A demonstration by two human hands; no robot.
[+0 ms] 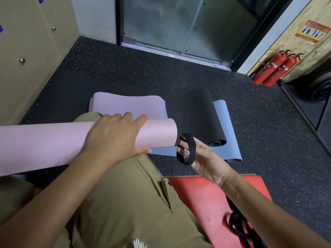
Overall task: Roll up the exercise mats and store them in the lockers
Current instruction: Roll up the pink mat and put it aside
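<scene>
A rolled pink mat (44,140) lies across my knee, running from the left edge to mid-frame. My left hand (114,135) grips it near its right end, fingers over the top and thumb underneath. My right hand (206,158) holds a black elastic strap loop (188,149) stretched over its fingers, just beside the roll's open end. Beyond lie a second pink mat (129,104), loosely folded on the floor, and a black mat (198,115) partly rolled on top of a grey-blue mat (225,126). Beige lockers (26,51) with round knobs stand at the left.
A red mat (206,197) lies under my right forearm with more black straps (238,224) on it. Two red fire extinguishers (275,68) lean on the wall at right. Glass doors (179,24) close the far side. Dark speckled rubber floor all around.
</scene>
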